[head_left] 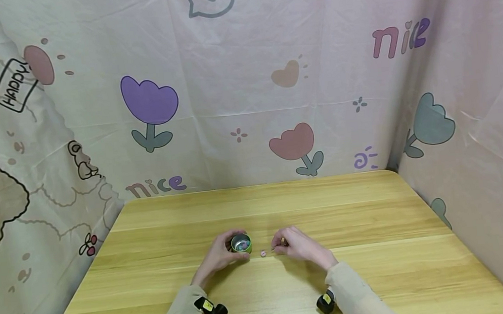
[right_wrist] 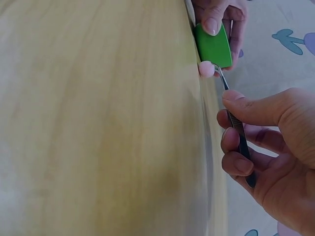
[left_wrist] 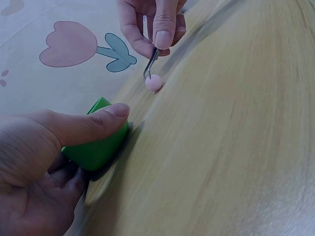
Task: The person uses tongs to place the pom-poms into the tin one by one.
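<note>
On the table, my left hand (head_left: pixel 221 252) grips a small green cup (left_wrist: pixel 101 147), thumb along one side and fingers round the other. Inside the cup lie several small coloured balls (head_left: pixel 242 246). To its right, a pale pink ball (left_wrist: pixel 153 83) rests on the wood. My right hand (right_wrist: pixel 275 142) pinches bent-tip metal tweezers (right_wrist: pixel 237 129) between thumb and fingers, their back end lying in toward the palm. The tweezer tips are right at the pink ball, overlapping its edge in both wrist views.
The wooden table (head_left: pixel 265 297) spreads out around both hands. A printed cloth (head_left: pixel 227 88) hangs behind it and along both sides. Each sleeved wrist carries a black camera, one on the left (head_left: pixel 212 311) and one on the right (head_left: pixel 326 302).
</note>
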The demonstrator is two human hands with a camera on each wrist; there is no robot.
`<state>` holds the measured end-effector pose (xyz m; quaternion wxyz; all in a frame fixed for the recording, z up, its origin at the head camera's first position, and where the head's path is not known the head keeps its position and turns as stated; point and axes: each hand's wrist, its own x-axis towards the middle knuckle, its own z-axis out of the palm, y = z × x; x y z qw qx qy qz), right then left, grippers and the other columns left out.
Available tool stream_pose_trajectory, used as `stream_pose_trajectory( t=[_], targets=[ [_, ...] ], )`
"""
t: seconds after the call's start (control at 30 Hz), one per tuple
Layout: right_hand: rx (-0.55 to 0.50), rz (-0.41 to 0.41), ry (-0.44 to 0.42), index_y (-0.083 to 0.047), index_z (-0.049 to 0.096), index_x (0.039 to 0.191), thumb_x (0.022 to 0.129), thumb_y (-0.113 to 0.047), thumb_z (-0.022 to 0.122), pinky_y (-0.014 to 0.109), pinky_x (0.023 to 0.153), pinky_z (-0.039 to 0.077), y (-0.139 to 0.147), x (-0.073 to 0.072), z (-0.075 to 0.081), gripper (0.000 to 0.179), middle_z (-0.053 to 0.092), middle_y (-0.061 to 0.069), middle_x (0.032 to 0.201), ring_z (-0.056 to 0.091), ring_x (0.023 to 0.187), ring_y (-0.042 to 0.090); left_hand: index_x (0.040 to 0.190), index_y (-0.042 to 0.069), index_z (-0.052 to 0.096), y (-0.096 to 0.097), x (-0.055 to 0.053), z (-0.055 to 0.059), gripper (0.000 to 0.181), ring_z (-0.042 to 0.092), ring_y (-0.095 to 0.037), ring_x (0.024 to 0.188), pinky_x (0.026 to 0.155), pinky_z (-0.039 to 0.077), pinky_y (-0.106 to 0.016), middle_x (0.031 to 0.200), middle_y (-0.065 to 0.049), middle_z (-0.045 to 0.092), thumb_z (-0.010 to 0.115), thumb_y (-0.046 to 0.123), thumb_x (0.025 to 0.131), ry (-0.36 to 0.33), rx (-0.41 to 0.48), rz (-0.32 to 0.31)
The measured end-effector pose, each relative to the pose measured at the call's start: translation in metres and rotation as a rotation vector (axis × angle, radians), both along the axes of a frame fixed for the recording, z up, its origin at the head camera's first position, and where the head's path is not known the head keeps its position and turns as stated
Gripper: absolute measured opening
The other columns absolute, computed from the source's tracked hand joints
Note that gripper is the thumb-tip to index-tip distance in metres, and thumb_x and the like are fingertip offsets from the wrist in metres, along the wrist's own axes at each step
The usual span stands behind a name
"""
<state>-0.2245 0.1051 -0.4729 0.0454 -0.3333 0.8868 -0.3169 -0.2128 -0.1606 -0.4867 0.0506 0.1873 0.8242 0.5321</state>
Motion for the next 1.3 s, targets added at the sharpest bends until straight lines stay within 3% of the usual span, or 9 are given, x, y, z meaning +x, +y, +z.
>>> stream_pose_trajectory(
  t=[0.33,0.97,1.3],
  targets=[
    [-0.011,-0.003,0.004,-0.007,0.075,0.092,0.091,-0.007,0.071,0.018,0.069,0.053,-0.0005,0.0007,-0.0001,0.004,0.075,0.002,0.091,0.061,0.077,0.003,0.133,-0.007,0.056,-0.0004,-0.0013,-0.0012,0.065,0.063,-0.041,0.118,0.103,0.051,-0.054,0.127,-0.028,0.064,0.085,0.002,0.076,0.005,0.004,-0.008],
    [-0.037,-0.082,0.018,-0.007,0.074,0.099,0.093,-0.007,0.068,0.017,0.07,0.055,-0.0057,0.0011,-0.0006,0.009,0.075,0.005,0.097,0.064,0.081,0.009,0.133,-0.008,0.056,0.0001,-0.001,-0.0013,0.066,0.063,-0.042,0.117,0.104,0.051,-0.054,0.127,-0.028,0.064,0.085,0.003,0.075,0.019,0.004,-0.005],
    [0.005,-0.031,0.012,-0.007,0.075,0.094,0.091,-0.004,0.07,0.018,0.072,0.055,-0.0029,0.0009,-0.002,0.007,0.075,0.003,0.092,0.065,0.081,0.008,0.133,-0.007,0.056,-0.0002,-0.0011,-0.0011,0.066,0.063,-0.041,0.116,0.104,0.051,-0.055,0.127,-0.028,0.064,0.085,0.003,0.074,0.015,-0.007,0.003]
  ],
)
